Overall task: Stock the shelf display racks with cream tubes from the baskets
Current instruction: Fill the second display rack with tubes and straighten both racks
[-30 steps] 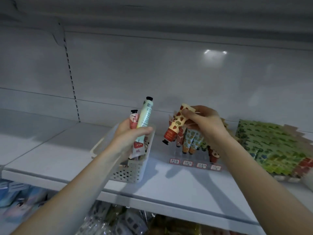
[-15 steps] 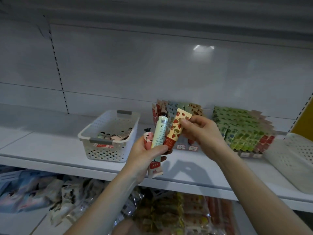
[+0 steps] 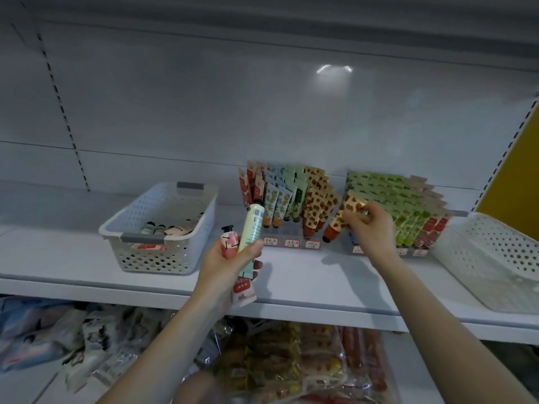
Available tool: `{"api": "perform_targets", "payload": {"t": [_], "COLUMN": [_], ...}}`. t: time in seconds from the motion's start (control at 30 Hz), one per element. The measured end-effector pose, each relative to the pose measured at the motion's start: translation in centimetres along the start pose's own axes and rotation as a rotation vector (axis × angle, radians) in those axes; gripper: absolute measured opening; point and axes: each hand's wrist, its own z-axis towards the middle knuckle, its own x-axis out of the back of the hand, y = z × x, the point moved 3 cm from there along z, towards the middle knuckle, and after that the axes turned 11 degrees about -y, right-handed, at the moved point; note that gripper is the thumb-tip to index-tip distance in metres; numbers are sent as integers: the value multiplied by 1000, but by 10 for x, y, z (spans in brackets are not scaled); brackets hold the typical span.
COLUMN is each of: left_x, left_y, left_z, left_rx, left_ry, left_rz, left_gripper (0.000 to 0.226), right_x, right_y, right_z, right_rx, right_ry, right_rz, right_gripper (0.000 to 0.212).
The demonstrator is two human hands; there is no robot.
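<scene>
The right hand (image 3: pixel 370 233) pinches a strawberry-print tube (image 3: pixel 339 223) cap-down beside its matching row (image 3: pixel 318 204) — to slot in, I'd guess — while the left hand (image 3: pixel 230 262) clutches two spare tubes (image 3: pixel 253 228).

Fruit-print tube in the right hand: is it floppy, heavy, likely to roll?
Probably light: the right hand pinches the fruit-print tube near its flat end alone. Likely fairly stiff, since it juts out straight. That flat end should hinder rolling.
</scene>
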Motion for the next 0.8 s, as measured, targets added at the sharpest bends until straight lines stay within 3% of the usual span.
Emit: {"api": "perform_targets", "payload": {"t": [0.23,0.5,0.63,0.73,0.8], "left_x": [-1,2,5,6,7], "left_y": [-9,-17,-20,-22,-23], "left_z": [9,17,19,20,21], "left_rx": [17,38,42,47,50], "left_ry": [10,-4,-3,-7,-4], "left_rz": [-93,-85,-89,-93,-95], "left_gripper": [12,14,15,16,16], "right_x": [-4,-24,-32,-37,-40], "right_y": [27,35,41,43,45], "right_z": [31,49,53,55,56], "right_rx": [-16,-27,-36,-32,-28], "right_ry": [76,3,-20,-64,-89], "right_rz": [-229,-134,-152,-165,-157], "right_gripper": [24,18,31,10,17]}}
